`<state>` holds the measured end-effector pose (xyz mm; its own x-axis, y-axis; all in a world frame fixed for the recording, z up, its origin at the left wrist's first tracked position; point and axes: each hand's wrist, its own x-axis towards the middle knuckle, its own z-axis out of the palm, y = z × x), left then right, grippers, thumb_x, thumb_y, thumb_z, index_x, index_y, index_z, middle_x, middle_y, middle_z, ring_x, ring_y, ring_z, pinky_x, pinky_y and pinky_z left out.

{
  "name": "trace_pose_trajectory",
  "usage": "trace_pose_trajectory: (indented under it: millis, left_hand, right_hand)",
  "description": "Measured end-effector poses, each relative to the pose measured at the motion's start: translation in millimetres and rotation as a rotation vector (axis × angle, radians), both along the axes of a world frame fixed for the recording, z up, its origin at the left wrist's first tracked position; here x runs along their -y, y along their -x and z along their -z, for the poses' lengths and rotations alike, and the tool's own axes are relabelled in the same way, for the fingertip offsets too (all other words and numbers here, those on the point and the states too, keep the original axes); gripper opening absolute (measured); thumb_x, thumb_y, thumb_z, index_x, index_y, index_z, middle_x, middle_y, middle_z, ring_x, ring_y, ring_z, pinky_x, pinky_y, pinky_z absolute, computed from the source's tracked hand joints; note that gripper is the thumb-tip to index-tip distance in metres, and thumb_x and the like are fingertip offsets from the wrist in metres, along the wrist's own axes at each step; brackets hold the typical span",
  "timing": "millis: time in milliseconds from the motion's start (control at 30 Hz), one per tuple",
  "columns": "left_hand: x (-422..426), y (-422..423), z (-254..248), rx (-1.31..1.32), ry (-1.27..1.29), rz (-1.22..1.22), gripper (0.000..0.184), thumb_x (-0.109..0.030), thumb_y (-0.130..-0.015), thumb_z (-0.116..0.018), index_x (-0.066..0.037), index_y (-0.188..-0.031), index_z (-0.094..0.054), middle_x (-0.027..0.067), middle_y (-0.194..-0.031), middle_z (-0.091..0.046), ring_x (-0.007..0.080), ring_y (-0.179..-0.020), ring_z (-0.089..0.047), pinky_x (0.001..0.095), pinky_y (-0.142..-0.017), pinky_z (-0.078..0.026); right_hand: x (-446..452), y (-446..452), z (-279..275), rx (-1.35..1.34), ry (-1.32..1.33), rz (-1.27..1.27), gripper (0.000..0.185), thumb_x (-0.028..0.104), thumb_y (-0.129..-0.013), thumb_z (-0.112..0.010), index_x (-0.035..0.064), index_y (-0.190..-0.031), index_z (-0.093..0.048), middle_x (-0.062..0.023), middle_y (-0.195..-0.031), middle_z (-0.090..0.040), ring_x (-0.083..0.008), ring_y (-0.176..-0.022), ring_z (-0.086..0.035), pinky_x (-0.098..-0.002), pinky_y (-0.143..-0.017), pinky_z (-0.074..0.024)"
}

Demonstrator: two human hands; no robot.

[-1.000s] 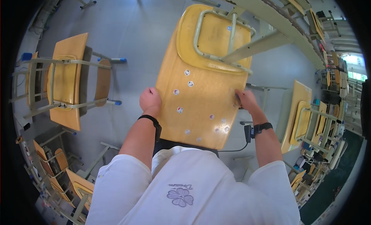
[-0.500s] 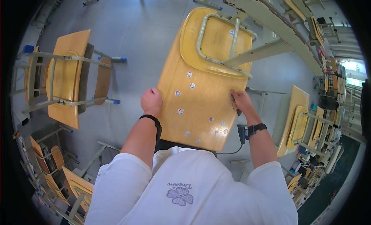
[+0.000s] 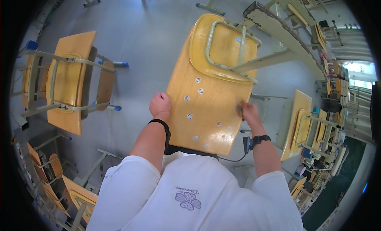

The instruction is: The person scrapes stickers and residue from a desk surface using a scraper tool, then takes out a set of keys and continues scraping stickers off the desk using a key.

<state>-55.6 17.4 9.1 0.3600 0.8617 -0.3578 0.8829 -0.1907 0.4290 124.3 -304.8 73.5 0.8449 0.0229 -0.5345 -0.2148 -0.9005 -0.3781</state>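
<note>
A wooden school desk (image 3: 198,124) with several small round stickers is in front of my body, its near edge close to my shirt. An upturned chair (image 3: 222,52) with a pale metal frame lies seat-down on its far half. My left hand (image 3: 160,105) is closed at the desk's left edge, thumb side up, its other fingers hidden. At the right edge, my right hand (image 3: 249,111) is closed around a small dark thing (image 3: 239,108) that I cannot identify; whether it also grips the desk edge is unclear.
Another desk with an upturned chair (image 3: 69,80) stands to the left. On the right is a similar desk (image 3: 293,124), with more furniture behind it. A pale metal leg (image 3: 285,32) of the upturned chair rises toward the camera. Grey floor (image 3: 139,44) shows between the desks.
The view has shifted slightly. The desk and my left hand appear a little further right and lower. My right hand has moved slightly down along the right edge.
</note>
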Motion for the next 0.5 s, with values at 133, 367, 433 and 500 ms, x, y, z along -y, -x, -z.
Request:
trace_pose_trajectory:
  millis: [133,367,433,500]
  left_hand:
    - [-1.2,3.3,6.8,0.085,-0.002,0.027,0.037,-0.031,-0.09,-0.041,-0.005,-0.081,-0.065,0.0206,-0.084,-0.066,0.0431,-0.079,-0.062,0.0515,-0.071,-0.049]
    - [-3.9,6.5,12.2,0.137,0.048,-0.01,0.037,-0.032,-0.089,-0.041,-0.003,-0.081,-0.064,0.0217,-0.085,-0.066,0.0444,-0.08,-0.061,0.0538,-0.069,-0.048]
    - [-5.9,9.1,16.1,0.161,0.028,0.008,0.037,-0.032,-0.089,-0.042,-0.003,-0.082,-0.064,0.0218,-0.085,-0.066,0.0447,-0.08,-0.061,0.0542,-0.068,-0.048]
    - [-6.4,11.5,19.1,0.187,0.067,-0.014,0.038,-0.031,-0.089,-0.042,-0.002,-0.082,-0.063,0.023,-0.084,-0.065,0.0459,-0.079,-0.06,0.0544,-0.068,-0.047]
  right_hand:
    - [9.2,21.5,4.2,0.218,-0.02,-0.157,0.045,0.04,-0.093,-0.051,-0.0012,-0.089,-0.068,-0.02,-0.075,-0.067,-0.0359,-0.071,-0.066,-0.0425,-0.065,-0.0504]
    - [-64.1,93.5,-14.0,0.121,-0.066,-0.461,0.029,0.03,-0.089,-0.055,0.0059,-0.088,-0.069,-0.0155,-0.08,-0.068,-0.0356,-0.076,-0.066,-0.0441,-0.073,-0.0523]
    - [-88.8,100.3,-20.7,0.115,-0.015,-0.487,0.027,0.03,-0.088,-0.056,0.0068,-0.089,-0.07,-0.0148,-0.082,-0.068,-0.0343,-0.078,-0.065,-0.0435,-0.073,-0.0526]
    - [-102.9,107.0,-26.1,0.104,0.029,-0.502,0.026,0.029,-0.086,-0.057,0.0077,-0.089,-0.071,-0.0141,-0.084,-0.068,-0.0331,-0.08,-0.065,-0.0429,-0.074,-0.0528]
